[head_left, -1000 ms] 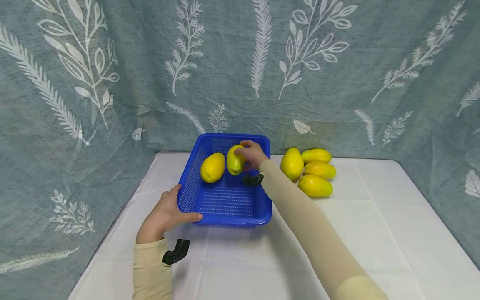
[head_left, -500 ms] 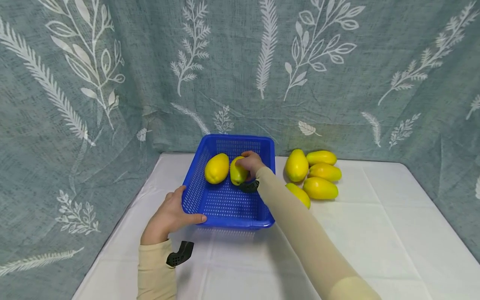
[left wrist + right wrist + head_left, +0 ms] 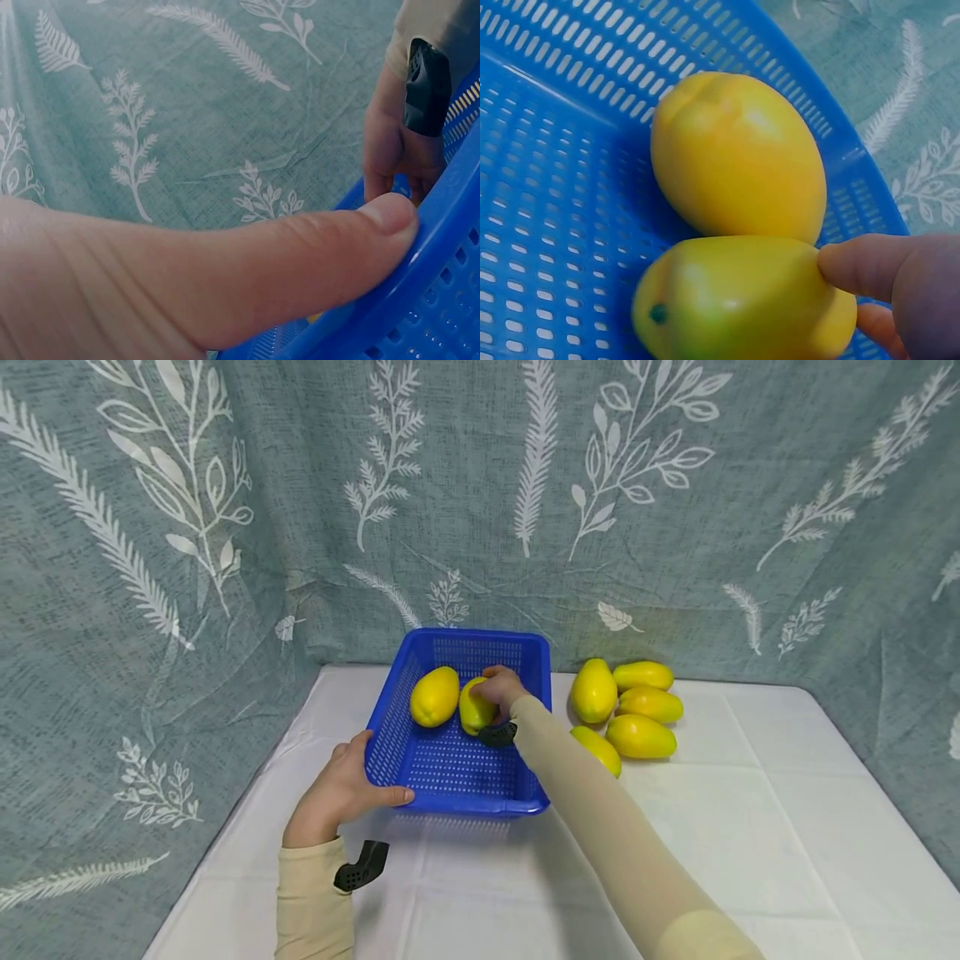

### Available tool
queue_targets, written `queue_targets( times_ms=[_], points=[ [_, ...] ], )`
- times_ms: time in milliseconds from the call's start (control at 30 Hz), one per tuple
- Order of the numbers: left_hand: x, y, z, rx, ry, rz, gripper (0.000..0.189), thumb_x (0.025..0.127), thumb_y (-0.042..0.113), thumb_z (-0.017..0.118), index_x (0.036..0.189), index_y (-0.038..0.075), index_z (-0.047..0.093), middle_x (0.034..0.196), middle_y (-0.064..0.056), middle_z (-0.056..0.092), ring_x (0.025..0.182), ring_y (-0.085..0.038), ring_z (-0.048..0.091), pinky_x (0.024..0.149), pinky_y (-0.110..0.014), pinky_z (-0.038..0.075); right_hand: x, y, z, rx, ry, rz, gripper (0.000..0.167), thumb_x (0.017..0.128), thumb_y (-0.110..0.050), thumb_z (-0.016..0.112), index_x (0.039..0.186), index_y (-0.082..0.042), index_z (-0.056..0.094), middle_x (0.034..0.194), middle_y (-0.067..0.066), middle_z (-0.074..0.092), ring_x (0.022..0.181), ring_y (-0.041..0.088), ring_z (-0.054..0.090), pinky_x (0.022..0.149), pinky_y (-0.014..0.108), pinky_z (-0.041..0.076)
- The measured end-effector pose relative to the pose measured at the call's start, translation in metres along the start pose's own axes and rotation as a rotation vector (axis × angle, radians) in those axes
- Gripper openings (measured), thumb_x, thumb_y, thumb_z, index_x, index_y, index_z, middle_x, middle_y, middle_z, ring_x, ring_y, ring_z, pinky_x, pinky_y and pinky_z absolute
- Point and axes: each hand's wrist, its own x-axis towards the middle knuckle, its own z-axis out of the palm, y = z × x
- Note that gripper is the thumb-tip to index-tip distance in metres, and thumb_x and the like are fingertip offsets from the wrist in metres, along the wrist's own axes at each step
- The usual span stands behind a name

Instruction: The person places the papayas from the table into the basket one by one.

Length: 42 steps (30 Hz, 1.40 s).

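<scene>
A blue perforated plastic basket [image 3: 465,804] sits on the table, tilted slightly in the head view. My left hand [image 3: 337,789] grips its near left corner; the thumb [image 3: 322,259] lies along the rim in the left wrist view. Inside the basket, my right hand [image 3: 504,689] holds a yellow-green papaya [image 3: 742,296] by one end, thumb and fingers round it. That papaya touches a larger yellow papaya [image 3: 435,697], which rests in the back left of the basket. Part of the held fruit is hidden behind the right hand.
Right of the basket several more yellow papayas [image 3: 641,737] lie grouped on the white cloth [image 3: 750,827]. One papaya [image 3: 600,752] is partly covered by my right forearm. A green leaf-patterned curtain [image 3: 480,510] hangs behind the table and at its sides.
My right hand has lowered the yellow-green papaya toward the basket floor, beside the other one. The left hand has kept its grip. The head view has shifted slightly.
</scene>
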Motion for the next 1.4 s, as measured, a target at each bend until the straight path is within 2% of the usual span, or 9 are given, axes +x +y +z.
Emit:
queue_targets(
  times_ms=[133,267,400,567,667,767,900,1133,1400],
  points=[
    [0.001,0.004,0.001,0.011,-0.016,-0.001,0.12,0.079,0.041,0.086,0.158,-0.009,0.011,0.15,-0.039,0.031,0.13,-0.052,0.044,0.114,-0.067,0.036,-0.009,-0.001,-0.012,-0.024,-0.002,-0.038,0.061,0.098,-0.011,0.065,0.154,-0.01,0.041,0.157,0.019,0.042,0.141,0.042,0.048,0.102,0.067,0.049],
    [0.003,0.003,-0.002,0.034,-0.021,0.001,0.12,0.08,0.042,0.085,0.158,-0.01,0.01,0.149,-0.039,0.031,0.13,-0.052,0.043,0.113,-0.068,0.037,-0.026,-0.017,-0.036,0.005,-0.043,-0.099,0.066,0.099,-0.015,0.065,0.157,-0.012,0.036,0.161,0.017,0.037,0.146,0.041,0.04,0.107,0.065,0.046],
    [0.002,0.0,-0.008,0.053,-0.025,-0.016,0.121,0.081,0.042,0.084,0.158,-0.011,0.008,0.15,-0.041,0.028,0.131,-0.054,0.042,0.112,-0.069,0.036,-0.046,-0.037,-0.072,0.059,-0.092,-0.144,0.069,0.1,-0.016,0.064,0.16,-0.015,0.03,0.164,0.019,0.032,0.15,0.045,0.033,0.112,0.062,0.044],
    [0.0,-0.005,-0.014,0.063,-0.031,-0.033,0.122,0.082,0.043,0.083,0.158,-0.012,0.006,0.15,-0.043,0.026,0.13,-0.055,0.041,0.111,-0.071,0.036,-0.062,-0.042,-0.128,0.013,-0.075,-0.188,0.069,0.101,-0.02,0.062,0.161,-0.017,0.027,0.164,0.021,0.031,0.151,0.044,0.033,0.113,0.058,0.045],
    [-0.002,-0.008,-0.017,0.073,-0.035,-0.043,0.123,0.082,0.045,0.082,0.158,-0.012,0.005,0.15,-0.044,0.024,0.13,-0.056,0.04,0.11,-0.072,0.036,-0.067,-0.028,-0.164,-0.028,-0.053,-0.199,0.068,0.103,-0.024,0.058,0.162,-0.016,0.025,0.165,0.018,0.032,0.151,0.046,0.033,0.114,0.059,0.043],
    [-0.003,-0.01,-0.018,0.086,-0.041,-0.045,0.124,0.082,0.047,0.082,0.157,-0.013,0.004,0.15,-0.046,0.023,0.129,-0.058,0.039,0.11,-0.073,0.036,-0.072,-0.005,-0.195,-0.058,-0.04,-0.178,0.068,0.105,-0.025,0.054,0.163,-0.015,0.02,0.166,0.019,0.031,0.151,0.047,0.032,0.116,0.06,0.041],
    [-0.003,-0.012,-0.021,0.098,-0.047,-0.039,0.126,0.082,0.05,0.081,0.157,-0.014,0.003,0.15,-0.048,0.021,0.129,-0.058,0.039,0.109,-0.073,0.036,-0.075,0.032,-0.223,-0.086,-0.037,-0.154,0.068,0.106,-0.023,0.054,0.163,-0.01,0.019,0.165,0.023,0.03,0.149,0.049,0.034,0.115,0.061,0.04],
    [0.0,-0.011,-0.018,0.097,-0.065,-0.025,0.125,0.083,0.049,0.08,0.156,-0.015,0.001,0.15,-0.049,0.02,0.129,-0.059,0.038,0.108,-0.074,0.036,-0.071,0.084,-0.241,-0.159,-0.083,-0.185,0.06,0.105,-0.016,0.054,0.158,-0.005,0.03,0.159,0.028,0.037,0.143,0.046,0.043,0.114,0.062,0.041],
    [0.009,0.004,-0.005,0.073,-0.077,0.02,0.123,0.083,0.047,0.08,0.156,-0.015,0.003,0.149,-0.048,0.023,0.129,-0.058,0.039,0.108,-0.073,0.037,-0.072,0.11,-0.251,-0.375,-0.078,-0.266,0.053,0.1,-0.012,0.061,0.15,-0.003,0.046,0.152,0.027,0.048,0.141,0.042,0.046,0.113,0.058,0.044]
  ],
)
